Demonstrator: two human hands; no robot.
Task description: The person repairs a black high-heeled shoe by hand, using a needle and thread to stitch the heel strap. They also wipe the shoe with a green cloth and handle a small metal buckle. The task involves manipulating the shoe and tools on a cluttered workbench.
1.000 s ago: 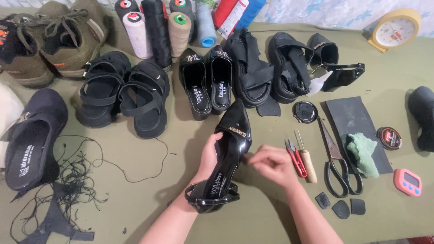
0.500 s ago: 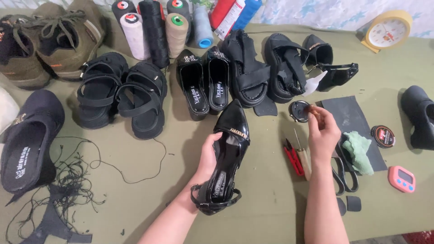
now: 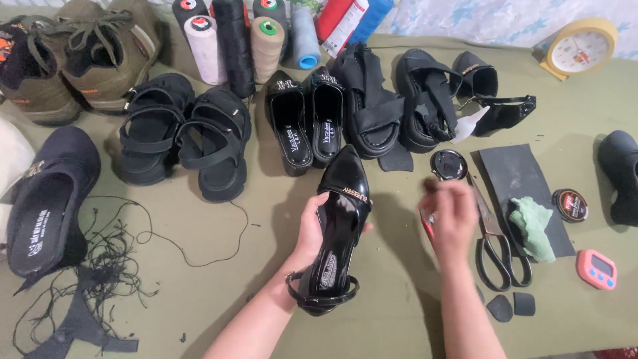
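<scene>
My left hand [image 3: 307, 231] grips a glossy black pointed high-heel shoe [image 3: 343, 199] by its middle, toe pointing away from me, ankle strap toward me. My right hand [image 3: 454, 216] hovers just right of the shoe, blurred by motion, fingers curled; whether it holds anything cannot be told. It is just below a small open round tin [image 3: 448, 164] and left of the black scissors [image 3: 495, 247]. A red-handled tool [image 3: 426, 225] pokes out at the hand's left edge.
Black sandals [image 3: 186, 139], mules [image 3: 302, 119] and other shoes line the back, with thread cones [image 3: 232, 40] behind. To the right lie a black rubber sheet [image 3: 508, 174], green cloth [image 3: 533, 226], tin lid [image 3: 569, 205], pink timer [image 3: 596, 268] and heel pieces [image 3: 512, 306]. Loose black thread [image 3: 100, 259] lies left.
My right hand went from the shoe out to the round tin, then drew back toward me. The left hand has kept hold of the shoe, shifting it slightly.
</scene>
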